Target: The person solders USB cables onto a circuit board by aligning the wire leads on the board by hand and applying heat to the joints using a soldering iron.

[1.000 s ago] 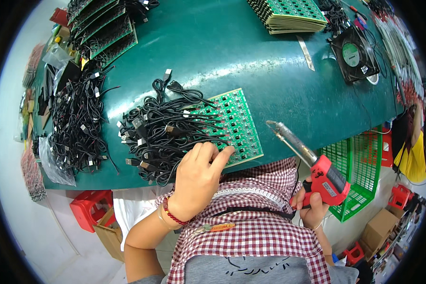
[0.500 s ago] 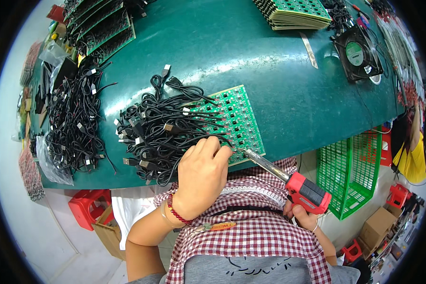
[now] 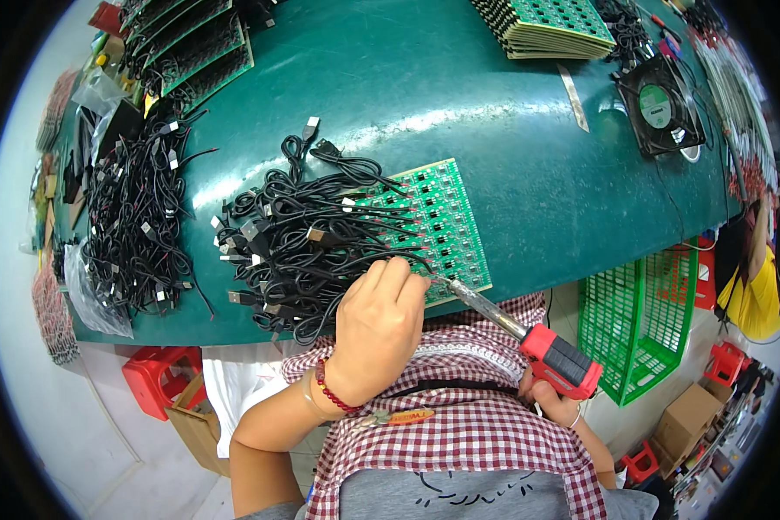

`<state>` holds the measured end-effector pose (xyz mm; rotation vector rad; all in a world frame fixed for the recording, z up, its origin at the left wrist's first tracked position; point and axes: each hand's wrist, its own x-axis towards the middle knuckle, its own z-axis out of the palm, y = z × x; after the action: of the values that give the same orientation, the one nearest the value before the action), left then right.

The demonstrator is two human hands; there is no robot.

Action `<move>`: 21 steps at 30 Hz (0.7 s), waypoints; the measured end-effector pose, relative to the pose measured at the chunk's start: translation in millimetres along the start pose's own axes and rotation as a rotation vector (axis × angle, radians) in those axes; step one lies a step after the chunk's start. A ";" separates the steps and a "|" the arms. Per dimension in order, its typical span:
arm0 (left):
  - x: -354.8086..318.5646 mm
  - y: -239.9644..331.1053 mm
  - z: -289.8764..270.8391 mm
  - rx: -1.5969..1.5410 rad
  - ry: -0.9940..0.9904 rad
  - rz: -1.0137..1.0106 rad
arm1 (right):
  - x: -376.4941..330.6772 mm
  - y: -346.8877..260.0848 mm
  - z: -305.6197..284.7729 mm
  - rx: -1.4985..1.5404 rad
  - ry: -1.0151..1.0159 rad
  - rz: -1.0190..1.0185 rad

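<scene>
My left hand (image 3: 380, 312) is closed at the near edge of a green circuit board panel (image 3: 459, 217), its fingertips pinching the end of a black USB cable (image 3: 414, 255). Many such cables (image 3: 290, 238) lie in a tangled heap over the panel's left part, their red-tipped wire ends at rows of small components. In my right hand (image 3: 555, 400), partly hidden under its handle, is a red and black soldering iron (image 3: 563, 360). Its tip meets the panel close to my left fingertips; the exact contact point is too small to make out.
Another pile of black USB cables (image 3: 139, 217) lies to the left. Boards with cables (image 3: 201, 65) lean at the far left, and a stack of panels (image 3: 550, 39) stands at the back. A black fan (image 3: 659, 104) is at right, above a green basket (image 3: 637, 321).
The view has shifted slightly. My left hand stays pinched on the cable, and the soldering iron keeps its tip at the panel's near edge, with its handle a little lower.
</scene>
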<state>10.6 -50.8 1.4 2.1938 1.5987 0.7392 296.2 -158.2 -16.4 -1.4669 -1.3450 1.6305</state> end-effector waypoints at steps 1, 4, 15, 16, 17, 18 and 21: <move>-0.5 0.2 0.2 0.000 0.001 -0.001 | -0.6 0.4 0.3 -0.003 0.000 0.005; -1.4 1.0 1.4 0.007 0.009 0.000 | -1.2 -7.6 6.3 0.199 0.074 0.038; -1.4 1.4 0.5 0.009 -0.006 0.003 | -0.4 -4.0 4.5 -0.021 0.052 0.046; -1.4 1.4 0.6 0.009 -0.006 0.003 | -0.2 -4.1 4.8 -0.044 0.061 0.050; -1.3 1.4 1.1 0.007 -0.001 0.006 | -1.1 -4.2 5.1 -0.044 0.061 0.050; -1.3 1.3 1.4 0.006 0.004 0.009 | -3.0 -4.8 5.4 -0.021 0.082 0.037; -0.9 2.2 0.2 0.004 -0.006 0.006 | -3.5 -9.8 6.0 0.075 0.106 0.018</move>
<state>12.2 -52.3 2.2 2.2030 1.5922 0.7307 289.3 -159.8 -6.7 -1.5033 -1.2028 1.5743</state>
